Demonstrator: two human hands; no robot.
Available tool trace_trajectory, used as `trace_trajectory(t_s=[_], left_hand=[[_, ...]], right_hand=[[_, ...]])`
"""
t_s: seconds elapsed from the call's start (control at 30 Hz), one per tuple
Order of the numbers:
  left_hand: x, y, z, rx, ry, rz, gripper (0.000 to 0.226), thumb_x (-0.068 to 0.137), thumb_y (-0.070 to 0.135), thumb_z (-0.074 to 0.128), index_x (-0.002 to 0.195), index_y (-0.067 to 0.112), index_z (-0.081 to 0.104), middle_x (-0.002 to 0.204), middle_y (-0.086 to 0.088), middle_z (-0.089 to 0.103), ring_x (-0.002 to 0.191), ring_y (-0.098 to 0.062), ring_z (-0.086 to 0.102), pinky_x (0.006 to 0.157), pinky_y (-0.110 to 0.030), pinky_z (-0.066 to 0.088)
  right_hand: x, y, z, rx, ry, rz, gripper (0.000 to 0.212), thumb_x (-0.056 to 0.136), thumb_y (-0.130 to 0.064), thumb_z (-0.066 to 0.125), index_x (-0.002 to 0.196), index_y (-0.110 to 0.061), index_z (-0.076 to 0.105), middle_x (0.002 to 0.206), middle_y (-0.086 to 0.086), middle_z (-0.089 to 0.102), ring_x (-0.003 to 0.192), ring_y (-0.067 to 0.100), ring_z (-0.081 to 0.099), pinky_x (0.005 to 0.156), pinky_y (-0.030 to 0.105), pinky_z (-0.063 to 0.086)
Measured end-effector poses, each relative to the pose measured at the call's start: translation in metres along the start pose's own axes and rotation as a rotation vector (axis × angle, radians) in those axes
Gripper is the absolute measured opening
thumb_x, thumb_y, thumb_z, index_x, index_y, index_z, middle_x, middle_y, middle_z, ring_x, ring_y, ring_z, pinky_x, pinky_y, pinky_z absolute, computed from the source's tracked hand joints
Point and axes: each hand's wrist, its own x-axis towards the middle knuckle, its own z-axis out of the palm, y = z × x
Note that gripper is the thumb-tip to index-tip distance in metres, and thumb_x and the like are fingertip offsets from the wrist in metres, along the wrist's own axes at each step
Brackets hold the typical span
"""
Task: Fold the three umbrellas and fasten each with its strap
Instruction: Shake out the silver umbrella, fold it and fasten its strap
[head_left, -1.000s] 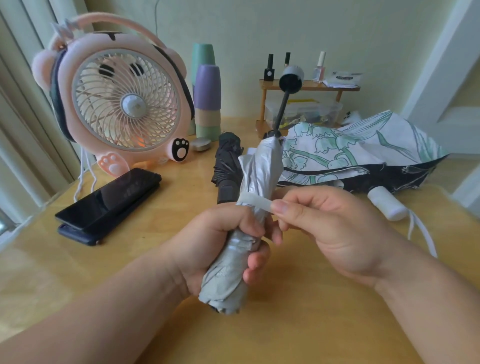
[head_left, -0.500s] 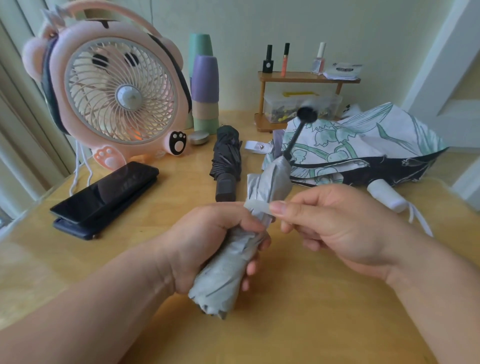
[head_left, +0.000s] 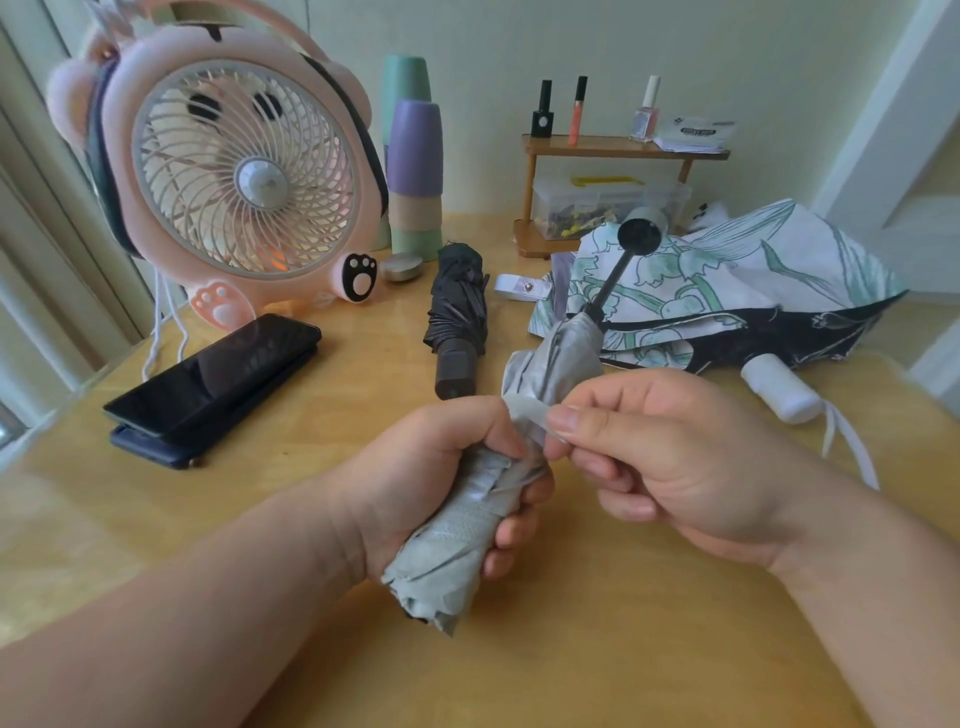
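My left hand (head_left: 441, 478) grips the rolled grey umbrella (head_left: 452, 540) around its middle, holding it tilted with its black shaft and handle (head_left: 638, 236) pointing up and to the right. Thumb and forefinger of my right hand (head_left: 670, 457) pinch the grey umbrella's pale strap (head_left: 527, 408) just above my left fist. A black umbrella (head_left: 460, 317), folded, lies on the table beyond. The floral white-and-black umbrella (head_left: 727, 291) lies loose and spread at the right, its white handle (head_left: 779, 387) toward me and its strap (head_left: 517, 287) lying out to the left.
A pink bear-shaped fan (head_left: 234, 171) stands at the back left, with a dark phone (head_left: 218, 374) on a case in front of it. Stacked cups (head_left: 413, 166), a small wooden shelf (head_left: 618, 150) with bottles and a clear box sit at the back. The wooden table (head_left: 597, 649) reaches toward me.
The grey umbrella has tipped further to the right and sunk lower, its handle dropping down over the floral umbrella. My right hand keeps its pinch on the strap.
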Motion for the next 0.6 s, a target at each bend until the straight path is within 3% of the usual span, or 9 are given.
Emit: trace_trajectory(t_s=[0.43, 0.6], left_hand=[[0.0015, -0.0037, 0.0019, 0.018, -0.006, 0.056, 0.017, 0.072, 0.019, 0.046, 0.082, 0.009, 0.055, 0.072, -0.011, 0.044, 0.046, -0.020, 0.046, 0.044, -0.023, 0.045], [0.0025, -0.0041, 0.0025, 0.052, 0.015, 0.054, 0.018, 0.071, 0.020, 0.046, 0.081, 0.007, 0.053, 0.072, -0.013, 0.042, 0.046, -0.021, 0.046, 0.043, -0.024, 0.046]], right_hand=[[0.0010, 0.0013, 0.0008, -0.091, 0.016, -0.045, 0.028, 0.081, -0.033, 0.069, 0.069, -0.008, 0.074, 0.050, 0.003, 0.048, 0.046, 0.019, 0.038, 0.045, 0.027, 0.032], [0.0027, 0.0040, 0.0010, -0.088, 0.031, -0.057, 0.036, 0.079, -0.033, 0.071, 0.071, 0.001, 0.071, 0.047, 0.002, 0.050, 0.047, 0.020, 0.039, 0.045, 0.028, 0.033]])
